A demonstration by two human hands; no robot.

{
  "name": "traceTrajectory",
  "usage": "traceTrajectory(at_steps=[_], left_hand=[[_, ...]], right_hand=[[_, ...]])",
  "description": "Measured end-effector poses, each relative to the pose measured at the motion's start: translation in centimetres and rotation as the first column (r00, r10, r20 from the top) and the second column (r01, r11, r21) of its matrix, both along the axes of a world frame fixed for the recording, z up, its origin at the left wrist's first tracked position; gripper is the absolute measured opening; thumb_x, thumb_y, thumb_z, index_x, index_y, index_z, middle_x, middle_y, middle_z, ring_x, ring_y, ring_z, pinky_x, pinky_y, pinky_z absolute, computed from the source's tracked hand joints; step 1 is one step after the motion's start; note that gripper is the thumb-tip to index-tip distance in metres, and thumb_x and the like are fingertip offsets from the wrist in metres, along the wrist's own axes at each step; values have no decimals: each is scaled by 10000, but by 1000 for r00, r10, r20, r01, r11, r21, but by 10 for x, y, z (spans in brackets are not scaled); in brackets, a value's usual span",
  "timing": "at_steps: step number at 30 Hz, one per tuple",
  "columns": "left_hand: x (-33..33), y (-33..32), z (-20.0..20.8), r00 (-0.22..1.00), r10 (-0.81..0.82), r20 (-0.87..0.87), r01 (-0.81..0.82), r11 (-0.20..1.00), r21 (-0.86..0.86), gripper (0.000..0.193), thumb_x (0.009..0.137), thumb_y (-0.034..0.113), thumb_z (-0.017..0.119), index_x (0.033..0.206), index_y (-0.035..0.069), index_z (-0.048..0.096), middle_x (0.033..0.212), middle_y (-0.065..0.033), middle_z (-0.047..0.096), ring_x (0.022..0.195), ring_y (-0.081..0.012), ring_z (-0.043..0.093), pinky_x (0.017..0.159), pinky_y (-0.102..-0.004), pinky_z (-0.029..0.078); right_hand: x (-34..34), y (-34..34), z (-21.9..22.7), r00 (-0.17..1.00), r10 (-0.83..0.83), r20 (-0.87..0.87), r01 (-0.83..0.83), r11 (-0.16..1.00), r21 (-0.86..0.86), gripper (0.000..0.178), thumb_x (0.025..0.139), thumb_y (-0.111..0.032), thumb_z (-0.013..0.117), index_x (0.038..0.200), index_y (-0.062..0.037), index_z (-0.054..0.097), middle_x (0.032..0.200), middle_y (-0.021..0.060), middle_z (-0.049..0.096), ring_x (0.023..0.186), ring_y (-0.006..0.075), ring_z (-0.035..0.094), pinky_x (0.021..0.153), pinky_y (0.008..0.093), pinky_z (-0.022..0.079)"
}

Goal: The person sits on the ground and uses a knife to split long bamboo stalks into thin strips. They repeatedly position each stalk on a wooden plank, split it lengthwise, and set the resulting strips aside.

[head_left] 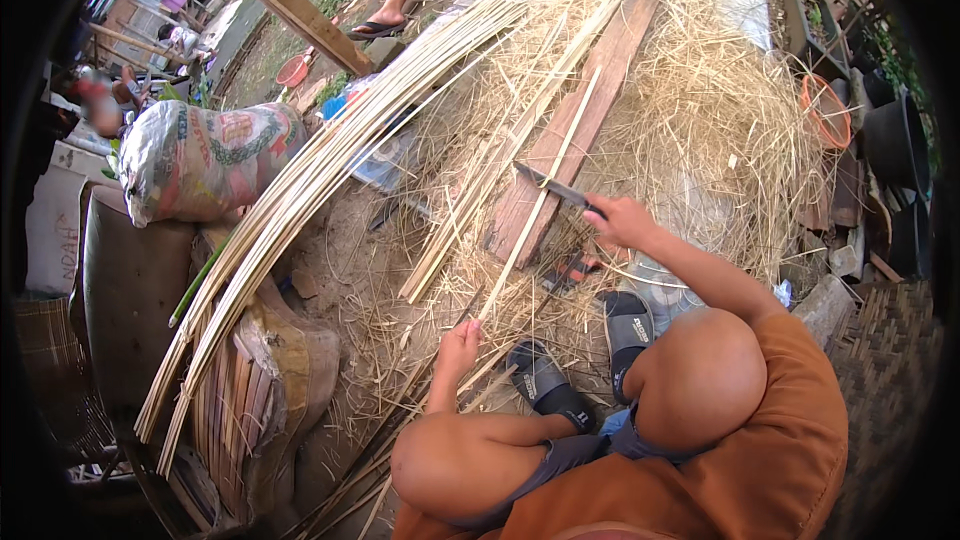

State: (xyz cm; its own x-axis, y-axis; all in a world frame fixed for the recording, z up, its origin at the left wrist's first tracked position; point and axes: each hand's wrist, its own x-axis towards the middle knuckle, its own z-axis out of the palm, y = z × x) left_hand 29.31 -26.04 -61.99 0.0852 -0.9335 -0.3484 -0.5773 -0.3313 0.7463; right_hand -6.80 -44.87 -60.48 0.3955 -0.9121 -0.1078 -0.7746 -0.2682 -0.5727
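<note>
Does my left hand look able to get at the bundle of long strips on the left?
Probably yes: mostly scrap-littered ground lies between the left hand and the bundle, though it would likely release the thin strip first.

- The torso is covered by a loose rust-brown shirt (770,425), creased in soft folds
- The right forearm (705,265) is left uncovered by the sleeve
- Dark grey-blue shorts (520,486) are worn, with both knees (700,380) left bare
- The feet are covered by dark socks (568,404) with small white marks
- Dark slide sandals (628,322) with broad straps and pale lettering are worn over them
</note>
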Motion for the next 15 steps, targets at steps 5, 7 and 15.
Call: traceTrajectory(at_steps=[5,7,15], left_hand=[[-1,14,33,997,9,81,-7,999,-32,343,959,295,500,883,1,661,691,-127,641,616,-175,584,618,-300,465],[6,33,43,998,54,28,-56,994,89,352,956,303,505,870,-1,661,685,-117,641,624,-158,584,618,-303,465],[9,26,26,968,-58,245,83,992,-93,340,956,306,448,827,7,545,691,-240,608,671,-418,589,625,-476,454]], right_hand=[[10,23,13,832,479,-280,-537,822,-190,395,926,-461,474,1222,-212,556,832,144,657,797,289,660,700,409,533],[-51,-41,-6,975,-220,-42,214,971,-108,354,923,-428,481,1169,-194,579,816,139,666,731,313,660,694,437,523],[0,1,6,989,-148,19,148,989,-9,355,918,-386,518,1191,-163,557,791,168,647,754,370,633,689,467,505]])
